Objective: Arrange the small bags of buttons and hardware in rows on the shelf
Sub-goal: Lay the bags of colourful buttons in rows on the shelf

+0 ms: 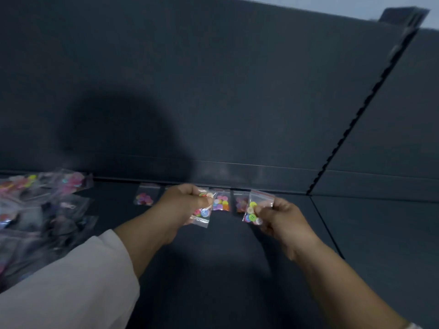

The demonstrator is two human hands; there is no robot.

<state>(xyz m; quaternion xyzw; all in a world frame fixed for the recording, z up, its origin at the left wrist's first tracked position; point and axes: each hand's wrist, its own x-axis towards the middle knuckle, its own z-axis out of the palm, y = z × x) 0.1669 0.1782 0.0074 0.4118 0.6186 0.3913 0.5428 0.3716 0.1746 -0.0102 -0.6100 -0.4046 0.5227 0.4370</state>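
Our pale sleeve [71,281] up front, left hand [183,200] pinching left baggie [203,216], right hand [282,222] pinching right baggie [256,207], crinkly clear plastic.

The bag pile [40,205] is blurred, cut off.

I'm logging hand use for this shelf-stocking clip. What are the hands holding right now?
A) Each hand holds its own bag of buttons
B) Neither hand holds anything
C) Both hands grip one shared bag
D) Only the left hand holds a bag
A: the left hand pinches a bag of coloured buttons and the right hand pinches a second bag, with a clear gap between the two bags.
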